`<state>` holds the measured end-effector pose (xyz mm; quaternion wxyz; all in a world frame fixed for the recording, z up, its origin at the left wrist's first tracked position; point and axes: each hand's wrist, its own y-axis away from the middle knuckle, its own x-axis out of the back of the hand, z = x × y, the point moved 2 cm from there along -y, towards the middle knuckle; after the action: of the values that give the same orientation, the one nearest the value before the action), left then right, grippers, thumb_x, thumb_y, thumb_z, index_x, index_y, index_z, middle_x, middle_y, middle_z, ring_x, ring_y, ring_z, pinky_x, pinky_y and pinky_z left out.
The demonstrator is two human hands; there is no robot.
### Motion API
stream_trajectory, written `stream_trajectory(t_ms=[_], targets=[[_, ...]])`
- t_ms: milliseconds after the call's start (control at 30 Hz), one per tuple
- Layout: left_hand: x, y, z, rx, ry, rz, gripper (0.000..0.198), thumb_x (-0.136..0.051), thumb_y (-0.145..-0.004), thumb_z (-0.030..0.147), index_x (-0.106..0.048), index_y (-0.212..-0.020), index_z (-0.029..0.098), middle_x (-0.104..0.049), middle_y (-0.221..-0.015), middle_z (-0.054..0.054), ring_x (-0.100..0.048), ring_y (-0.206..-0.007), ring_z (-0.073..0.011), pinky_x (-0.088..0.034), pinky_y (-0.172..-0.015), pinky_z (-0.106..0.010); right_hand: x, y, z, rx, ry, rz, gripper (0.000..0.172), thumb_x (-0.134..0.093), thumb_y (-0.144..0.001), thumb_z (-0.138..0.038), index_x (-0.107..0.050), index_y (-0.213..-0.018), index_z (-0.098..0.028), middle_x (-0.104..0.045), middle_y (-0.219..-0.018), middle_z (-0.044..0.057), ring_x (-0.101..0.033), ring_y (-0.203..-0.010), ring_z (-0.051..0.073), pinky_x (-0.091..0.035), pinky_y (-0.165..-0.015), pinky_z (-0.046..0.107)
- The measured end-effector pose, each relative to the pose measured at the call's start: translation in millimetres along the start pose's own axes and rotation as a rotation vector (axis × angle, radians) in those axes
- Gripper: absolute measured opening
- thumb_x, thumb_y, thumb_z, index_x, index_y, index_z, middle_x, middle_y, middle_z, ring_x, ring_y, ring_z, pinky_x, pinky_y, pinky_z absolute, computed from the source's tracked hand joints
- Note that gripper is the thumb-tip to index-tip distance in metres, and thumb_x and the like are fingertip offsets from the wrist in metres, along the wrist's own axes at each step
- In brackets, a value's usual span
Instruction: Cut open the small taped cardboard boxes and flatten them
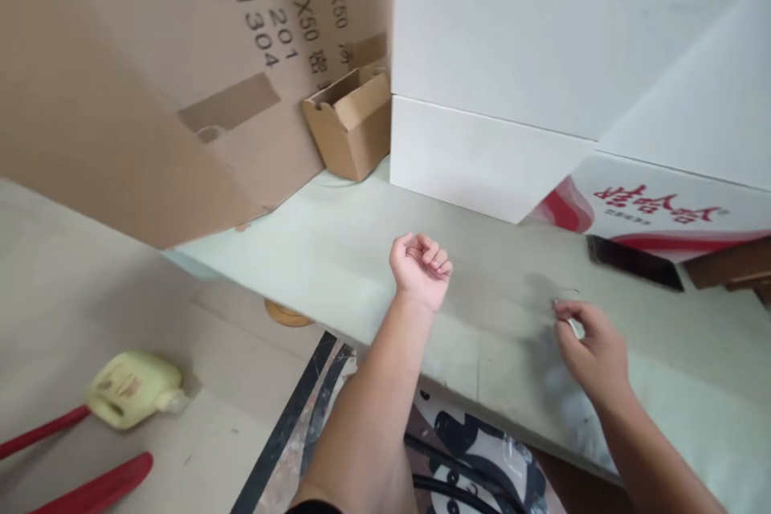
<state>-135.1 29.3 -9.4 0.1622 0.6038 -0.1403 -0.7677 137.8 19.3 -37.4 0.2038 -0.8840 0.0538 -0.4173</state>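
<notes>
**One Pinch, One Curl**

The right hand pinches a tiny object, too small to identify, between thumb and forefinger above the pale table. The left hand curls palm up, its grip impossible to tell. Beyond sit a dark phone, white carton and small cardboard box.

And the right hand pinches a tiny thing!
Left hand loosely curled over the table, phone lying beyond.
</notes>
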Motion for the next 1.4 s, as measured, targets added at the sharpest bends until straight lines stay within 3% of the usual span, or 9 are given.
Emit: stream_trajectory(t_ms=[200,333,467,667,800,933,1067,1200,1400], targets=[[11.4,-0.5,40.0,-0.054,0.262,0.099,0.035,-0.043,-0.090,0.032,-0.045,-0.058,0.018,-0.024,-0.050,0.006,-0.027,-0.041,-0.0072,-0.020,-0.044,-0.019,-77.3,-77.7,-116.1,0.324,-0.021,-0.223,0.023,-0.049,-0.073,-0.022,-0.066,-0.087,-0.026,-0.065,-0.077,0.004,-0.062,-0.070,0.022,-0.046,-0.060,0.033],[16.6,3.7,56.9,-0.077,0.342,0.097,0.035,-0.041,-0.090,0.031,-0.045,-0.057,0.018,-0.023,-0.050,0.007,-0.027,-0.040,-0.0069,-0.020,-0.043,-0.019,-135.0,-135.2,-198.0,0.524,0.005,-0.381,0.027,-0.050,-0.074,-0.016,-0.069,-0.092,-0.023,-0.065,-0.085,0.006,-0.064,-0.076,0.021,-0.052,-0.073,0.036],[18.3,11.3,65.6,-0.093,0.387,0.098,0.031,-0.043,-0.086,0.029,-0.044,-0.057,0.018,-0.024,-0.050,0.007,-0.027,-0.039,-0.0062,-0.019,-0.042,-0.018,-186.6,-187.3,-267.7,0.620,0.072,-0.485,0.036,-0.054,-0.074,-0.013,-0.069,-0.105,-0.022,-0.065,-0.121,0.012,-0.067,-0.093,0.024,-0.056,-0.089,0.042],[19.4,14.7,73.2,-0.076,0.461,0.115,0.027,-0.046,-0.084,0.026,-0.043,-0.058,0.018,-0.026,-0.049,0.007,-0.030,-0.037,-0.0051,-0.020,-0.041,-0.018,-235.5,-241.2,-328.3,0.602,0.134,-0.488,0.047,-0.058,-0.075,-0.009,-0.065,-0.120,-0.020,-0.033,-0.165,0.012,-0.061,-0.130,0.032,-0.048,-0.113,0.054],[22.9,14.3,86.9,-0.094,0.439,0.134,0.026,-0.045,-0.083,0.022,-0.043,-0.057,0.018,-0.027,-0.047,0.008,-0.030,-0.035,-0.0048,-0.019,-0.040,-0.017,-250.4,-253.5,-326.2,0.644,0.183,-0.499,0.035,-0.058,-0.080,-0.012,-0.069,-0.112,-0.020,-0.057,-0.146,0.009,-0.062,-0.128,0.033,-0.050,-0.112,0.055],[26.2,19.9,106.5,-0.211,0.394,0.189,0.026,-0.045,-0.082,0.020,-0.042,-0.056,0.017,-0.026,-0.045,0.008,-0.029,-0.034,-0.0045,-0.018,-0.039,-0.017,-235.4,-241.0,-297.6,0.661,0.162,-0.460,0.036,-0.056,-0.083,-0.015,-0.072,-0.115,-0.021,-0.065,-0.138,0.008,-0.065,-0.123,0.030,-0.054,-0.109,0.050],[23.7,30.1,119.3,-0.390,0.292,0.239,0.030,-0.045,-0.083,0.021,-0.042,-0.053,0.017,-0.026,-0.044,0.007,-0.027,-0.034,-0.0047,-0.017,-0.039,-0.018,-195.6,-208.6,-266.5,0.691,0.114,-0.397,0.049,-0.050,-0.080,-0.009,-0.073,-0.122,-0.019,-0.066,-0.143,0.011,-0.066,-0.124,0.031,-0.054,-0.108,0.050],[16.2,33.9,117.7,-0.495,0.194,0.254,0.031,-0.044,-0.083,0.020,-0.042,-0.052,0.018,-0.027,-0.043,0.007,-0.026,-0.035,-0.0047,-0.016,-0.040,-0.019,-154.9,-175.3,-238.8,0.670,0.057,-0.337,0.047,-0.047,-0.081,-0.007,-0.076,-0.116,-0.016,-0.070,-0.137,0.013,-0.071,-0.119,0.029,-0.058,-0.102,0.046],[6.3,34.5,109.7,-0.696,0.064,0.310,0.029,-0.045,-0.080,0.018,-0.041,-0.051,0.019,-0.027,-0.043,0.007,-0.023,-0.036,-0.0054,-0.015,-0.039,-0.020,-67.4,-112.8,-165.8,0.606,-0.092,-0.183,0.030,-0.053,-0.085,-0.011,-0.078,-0.098,-0.021,-0.079,-0.118,0.010,-0.078,-0.090,0.023,-0.064,-0.069,0.034]])
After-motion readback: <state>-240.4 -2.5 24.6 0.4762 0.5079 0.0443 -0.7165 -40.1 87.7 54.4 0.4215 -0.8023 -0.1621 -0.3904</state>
